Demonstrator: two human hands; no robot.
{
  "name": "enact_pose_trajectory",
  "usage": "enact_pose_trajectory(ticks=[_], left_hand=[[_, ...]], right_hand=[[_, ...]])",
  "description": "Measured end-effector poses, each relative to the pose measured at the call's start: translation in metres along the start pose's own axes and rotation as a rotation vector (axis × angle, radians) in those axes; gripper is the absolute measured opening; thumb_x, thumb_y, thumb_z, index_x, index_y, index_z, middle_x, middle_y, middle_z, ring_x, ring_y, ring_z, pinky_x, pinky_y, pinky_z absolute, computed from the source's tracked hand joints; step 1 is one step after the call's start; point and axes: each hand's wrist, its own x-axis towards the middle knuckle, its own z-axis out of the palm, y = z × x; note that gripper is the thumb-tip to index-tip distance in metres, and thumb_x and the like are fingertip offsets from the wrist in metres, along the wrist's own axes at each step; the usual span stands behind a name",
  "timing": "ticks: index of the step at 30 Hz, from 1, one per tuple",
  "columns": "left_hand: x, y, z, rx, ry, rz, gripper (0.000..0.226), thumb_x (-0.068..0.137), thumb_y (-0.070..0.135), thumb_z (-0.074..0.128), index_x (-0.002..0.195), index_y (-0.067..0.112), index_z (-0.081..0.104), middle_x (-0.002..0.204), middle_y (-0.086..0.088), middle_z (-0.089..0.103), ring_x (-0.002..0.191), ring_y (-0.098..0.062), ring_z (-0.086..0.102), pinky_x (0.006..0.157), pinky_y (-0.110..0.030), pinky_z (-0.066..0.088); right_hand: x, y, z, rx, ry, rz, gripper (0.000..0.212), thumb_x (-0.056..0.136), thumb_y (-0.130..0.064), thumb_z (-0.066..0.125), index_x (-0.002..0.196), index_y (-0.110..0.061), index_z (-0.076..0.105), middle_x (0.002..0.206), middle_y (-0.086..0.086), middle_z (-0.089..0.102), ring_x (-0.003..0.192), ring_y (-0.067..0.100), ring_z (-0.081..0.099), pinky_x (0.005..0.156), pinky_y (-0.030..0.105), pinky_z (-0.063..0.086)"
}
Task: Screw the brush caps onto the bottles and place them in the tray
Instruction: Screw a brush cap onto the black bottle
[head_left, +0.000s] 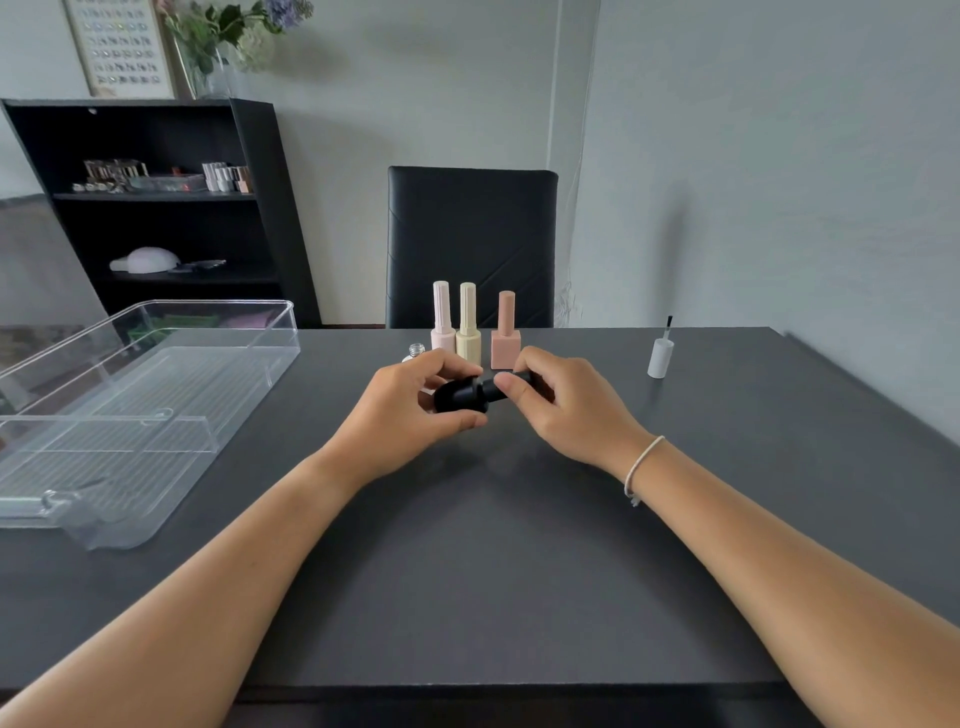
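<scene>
Over the dark table (493, 571), the left hand (410, 415) grips a black bottle (460, 397); the right hand (566, 405) pinches its black brush cap (511, 387)

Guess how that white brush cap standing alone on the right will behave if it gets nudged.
The white brush cap stands on its closed end, brush up, narrow and tall, so it will probably tip easily. It looks round, so once down it would likely roll on the smooth dark table. Probably light: small and seemingly hollow plastic.
</scene>
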Motion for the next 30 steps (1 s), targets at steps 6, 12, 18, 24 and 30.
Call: enact_pose_trajectory(ticks=[6,12,18,24,30], left_hand=[[-0.0004,-0.0015,0.001,0.001,-0.014,-0.006,0.037,0.069,0.023,0.078,0.097,0.039,0.06,0.091,0.021,0.062,0.089,0.001,0.06,0.07,-0.007,0.047],[-0.0002,-0.0019,0.0,0.015,-0.005,-0.006,0.036,0.07,0.025,0.078,0.097,0.039,0.059,0.094,0.02,0.062,0.091,0.0,0.059,0.07,-0.008,0.047],[-0.0002,-0.0017,0.001,0.017,-0.016,-0.011,0.037,0.071,0.023,0.077,0.099,0.038,0.059,0.096,0.021,0.061,0.092,-0.001,0.059,0.07,-0.008,0.047],[-0.0006,-0.0012,0.0029,0.0,-0.014,0.002,0.038,0.069,0.023,0.079,0.094,0.043,0.059,0.092,0.023,0.062,0.091,0.004,0.058,0.071,-0.008,0.047],[0.0005,-0.004,0.0013,0.007,0.01,0.004,0.037,0.068,0.025,0.079,0.095,0.042,0.06,0.093,0.019,0.064,0.091,0.001,0.059,0.073,-0.011,0.049]], right_hand=[[-0.0001,-0.0009,0.0005,0.007,-0.003,0.062,0.044,0.091,-0.045,0.041,0.054,-0.021,0.041,0.045,-0.008,0.037,0.042,0.008,0.039,0.045,0.016,0.025],[-0.0016,0.0019,-0.0031,0.06,-0.005,0.015,0.018,0.088,-0.034,0.054,0.085,-0.016,0.05,0.063,-0.006,0.049,0.054,0.011,0.044,0.053,0.023,0.036],[-0.0008,0.001,-0.0011,0.059,0.025,0.011,0.022,0.089,-0.03,0.053,0.071,-0.023,0.045,0.051,-0.01,0.042,0.047,0.008,0.04,0.048,0.017,0.031],[-0.0012,-0.0018,-0.0022,0.067,0.001,0.076,0.047,0.093,-0.042,0.039,0.053,-0.02,0.048,0.046,-0.003,0.04,0.045,0.011,0.038,0.05,0.027,0.032],[-0.0029,-0.0011,-0.0048,0.058,0.002,0.032,0.02,0.089,-0.036,0.053,0.081,-0.018,0.048,0.06,-0.009,0.045,0.053,0.01,0.041,0.053,0.026,0.034]])
